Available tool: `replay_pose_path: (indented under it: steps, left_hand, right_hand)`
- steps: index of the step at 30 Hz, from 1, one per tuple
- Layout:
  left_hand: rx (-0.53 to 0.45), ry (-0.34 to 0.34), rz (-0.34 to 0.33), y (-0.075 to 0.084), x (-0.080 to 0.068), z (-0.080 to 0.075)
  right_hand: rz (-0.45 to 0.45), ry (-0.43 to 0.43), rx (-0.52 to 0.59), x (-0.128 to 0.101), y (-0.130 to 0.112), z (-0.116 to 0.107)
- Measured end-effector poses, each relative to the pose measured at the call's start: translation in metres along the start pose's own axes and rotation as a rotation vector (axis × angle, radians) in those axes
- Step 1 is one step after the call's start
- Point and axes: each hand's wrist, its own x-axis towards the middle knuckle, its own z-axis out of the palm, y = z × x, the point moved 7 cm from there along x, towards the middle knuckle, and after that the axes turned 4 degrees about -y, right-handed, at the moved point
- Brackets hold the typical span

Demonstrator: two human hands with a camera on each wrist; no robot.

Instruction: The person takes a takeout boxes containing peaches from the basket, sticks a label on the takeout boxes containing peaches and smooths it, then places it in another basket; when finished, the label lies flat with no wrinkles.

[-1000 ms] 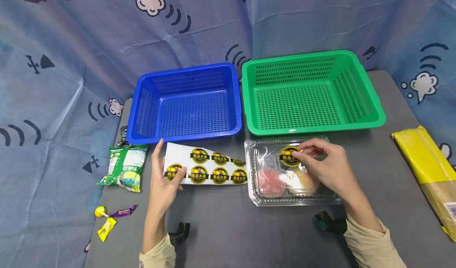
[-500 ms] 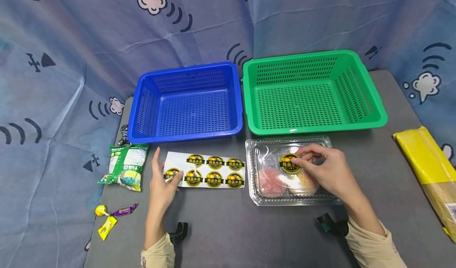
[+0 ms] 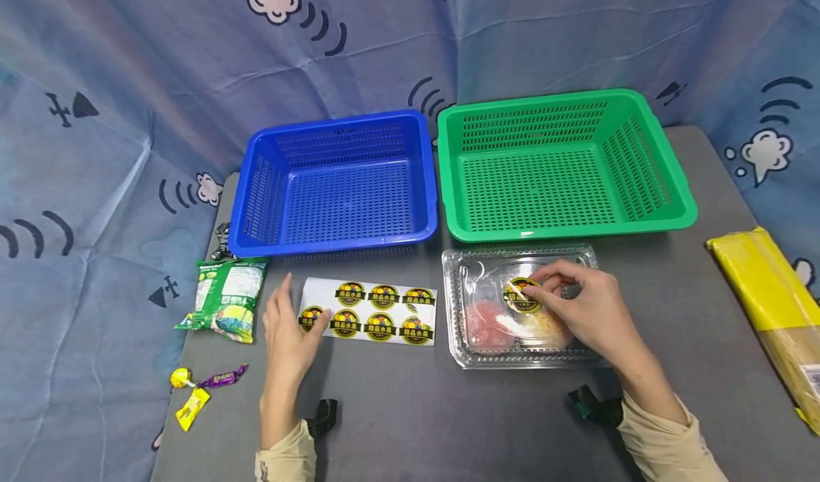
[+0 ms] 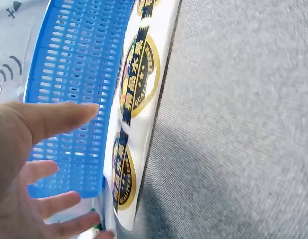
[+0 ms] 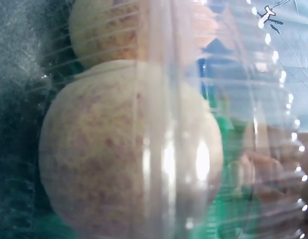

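A black-and-gold round sticker (image 3: 523, 295) is pinched between the thumb and fingers of my right hand (image 3: 592, 311). It is at the lid of a clear plastic fruit box (image 3: 456, 325); whether it touches the lid all over I cannot tell. Inside are round things, one pinkish (image 3: 488, 327) and one pale and mottled (image 5: 124, 144) in the right wrist view. To the left, a white sticker sheet (image 3: 368, 336) with several matching stickers lies on the table. My left hand (image 3: 288, 339) is at its left end, fingers extended and spread, thumb close to the sheet.
A blue basket (image 3: 333, 247) and a green basket (image 3: 570, 231) stand behind. On the left are a green snack bag (image 3: 229, 300), a lollipop (image 3: 181, 377), a purple candy (image 3: 223, 379) and a yellow candy (image 3: 192, 409). A yellow-and-brown package (image 3: 769, 304) lies far right.
My left hand has let go of the sticker sheet, which was lifted and bent and now lies flatter, nearer me. My right hand has brought the sticker slightly down towards me over the lid.
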Motion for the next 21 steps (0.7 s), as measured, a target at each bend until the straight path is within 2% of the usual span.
replay_pose_path:
  steps: [5,10,15,21]
  left_hand:
    - [-0.018,0.017,0.058,0.012,-0.002,0.002]
    - [-0.066,0.0,0.176,0.035,-0.007,0.007]
    - [-0.103,0.0,0.294,0.058,-0.014,0.006]
    - [-0.187,-0.01,0.369,0.082,-0.02,0.005]
  right_hand:
    - [0.004,-0.005,-0.018,0.0,0.001,0.002]
    - [0.001,0.003,-0.028,0.0,0.0,0.002]
    - [-0.027,0.014,-0.015,0.001,-0.002,0.003]
    - [-0.047,0.013,-0.023,0.001,-0.003,0.003]
